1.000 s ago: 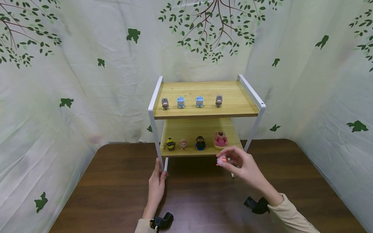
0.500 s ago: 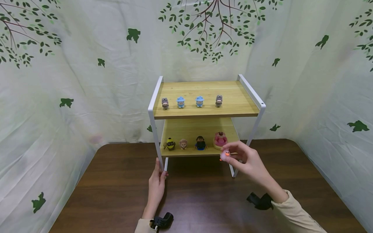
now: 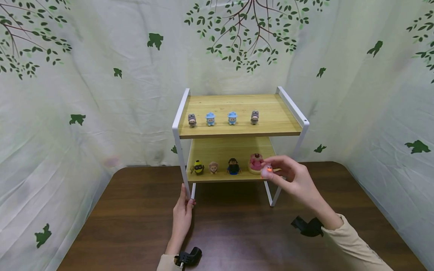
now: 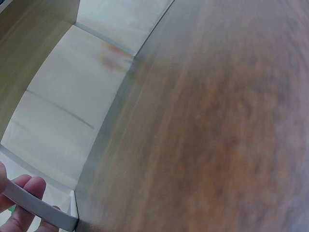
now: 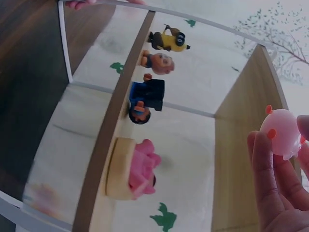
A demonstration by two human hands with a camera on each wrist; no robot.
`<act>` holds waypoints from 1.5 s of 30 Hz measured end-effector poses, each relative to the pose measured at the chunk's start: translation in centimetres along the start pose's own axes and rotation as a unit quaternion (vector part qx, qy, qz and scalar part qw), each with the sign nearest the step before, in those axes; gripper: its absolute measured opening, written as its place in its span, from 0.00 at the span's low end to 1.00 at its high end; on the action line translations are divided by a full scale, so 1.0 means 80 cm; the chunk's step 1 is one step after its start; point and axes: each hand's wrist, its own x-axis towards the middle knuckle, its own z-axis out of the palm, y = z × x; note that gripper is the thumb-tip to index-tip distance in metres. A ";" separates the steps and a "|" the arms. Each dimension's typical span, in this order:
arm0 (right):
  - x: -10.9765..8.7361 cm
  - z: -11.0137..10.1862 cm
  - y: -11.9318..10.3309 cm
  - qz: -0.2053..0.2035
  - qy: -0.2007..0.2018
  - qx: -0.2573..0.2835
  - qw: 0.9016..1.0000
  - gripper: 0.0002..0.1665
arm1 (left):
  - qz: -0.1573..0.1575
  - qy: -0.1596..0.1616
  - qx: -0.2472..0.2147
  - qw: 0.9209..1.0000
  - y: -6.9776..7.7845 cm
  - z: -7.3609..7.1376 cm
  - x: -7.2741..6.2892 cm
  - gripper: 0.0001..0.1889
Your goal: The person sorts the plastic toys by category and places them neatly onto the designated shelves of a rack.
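My right hand [image 3: 300, 184] pinches a small pink duck figurine [image 3: 266, 171] with an orange beak between thumb and fingertips, in front of the lower board's right end. In the right wrist view the duck [image 5: 281, 133] shows its round body and orange feet. Just behind it sits a pink bear figurine [image 3: 256, 162] in a pale yellow round base. My left hand [image 3: 182, 218] grips the white front-left leg [image 3: 182, 165] of the two-tier shelf; in the left wrist view fingers [image 4: 21, 212] lie around the white bar [image 4: 41, 208].
On the lower board [image 3: 217, 148] stand a black-and-yellow figurine [image 3: 197, 168], a pale pink figurine [image 3: 213, 168] and a dark-haired figurine [image 3: 233, 166]. Two grey and two blue figurines [image 3: 210, 119] line the upper board [image 3: 234, 103]. Brown table [image 3: 135, 210] below; patterned curtain [image 3: 135, 113] behind.
My right hand has moved up and to the right with the pink duck, from in front of the lower board's edge to beside the bear. The left hand has stayed on the leg.
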 end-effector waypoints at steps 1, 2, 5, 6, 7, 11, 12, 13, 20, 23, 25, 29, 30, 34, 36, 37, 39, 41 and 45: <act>0.001 -0.001 -0.001 -0.003 0.002 -0.002 1.000 0.22 | 0.000 0.000 0.001 1.000 0.000 0.000 0.000 0.46; 0.002 -0.002 -0.002 -0.004 0.003 -0.004 1.000 0.22 | 0.000 0.000 0.001 1.000 0.000 0.000 0.000 0.45; 0.005 -0.004 -0.004 -0.011 0.009 -0.007 1.000 0.22 | 0.000 -0.001 0.002 1.000 0.000 -0.001 0.000 0.45; 0.006 -0.005 -0.005 -0.012 0.010 -0.007 1.000 0.22 | 0.001 -0.001 0.002 1.000 0.000 -0.001 0.000 0.45; 0.007 -0.006 -0.006 -0.011 0.011 -0.007 1.000 0.22 | 0.001 -0.002 0.002 1.000 0.000 -0.001 0.000 0.45; 0.011 -0.011 -0.009 -0.004 0.010 -0.010 1.000 0.20 | 0.001 -0.004 0.003 1.000 0.000 -0.001 -0.001 0.46; 0.012 -0.012 -0.009 -0.005 0.009 -0.011 1.000 0.20 | 0.002 -0.004 0.003 1.000 0.000 -0.001 -0.001 0.46; 0.013 -0.013 -0.010 -0.006 0.010 -0.012 1.000 0.20 | 0.002 -0.004 0.003 1.000 0.000 -0.001 -0.001 0.46; 0.018 -0.017 -0.016 -0.016 0.015 -0.009 1.000 0.21 | 0.007 0.002 0.005 1.000 0.000 0.000 0.000 0.46; 0.021 -0.019 -0.019 -0.020 0.016 -0.005 1.000 0.21 | 0.009 0.002 0.002 1.000 -0.001 0.000 0.000 0.46; 0.022 -0.020 -0.021 -0.022 0.017 -0.004 1.000 0.21 | 0.010 0.003 0.000 1.000 -0.001 0.000 0.000 0.46; 0.027 -0.023 -0.025 -0.022 0.022 -0.001 1.000 0.21 | 0.014 0.004 -0.002 1.000 -0.002 0.001 0.000 0.46; 0.028 -0.024 -0.026 -0.022 0.023 0.003 0.999 0.21 | 0.015 0.005 -0.002 1.000 -0.003 0.001 0.000 0.46; 0.033 -0.027 -0.031 -0.024 0.027 0.014 0.999 0.22 | 0.017 0.007 0.000 1.000 -0.003 0.001 0.001 0.46; 0.035 -0.028 -0.033 -0.026 0.030 0.013 0.999 0.22 | 0.017 0.007 0.000 1.000 -0.003 0.001 0.001 0.46; 0.036 -0.029 -0.034 -0.027 0.032 0.013 0.999 0.21 | 0.017 0.007 -0.001 1.000 -0.003 0.001 0.001 0.46; 0.039 -0.030 -0.036 -0.029 0.037 0.011 0.999 0.21 | 0.018 0.007 -0.001 1.000 -0.002 0.001 0.001 0.46; 0.042 -0.032 -0.038 -0.031 0.041 0.016 0.999 0.20 | 0.019 0.007 -0.002 1.000 -0.002 0.001 0.001 0.47; 0.047 -0.034 -0.042 -0.031 0.051 0.022 0.998 0.20 | 0.018 0.007 -0.005 1.000 -0.002 0.001 0.001 0.47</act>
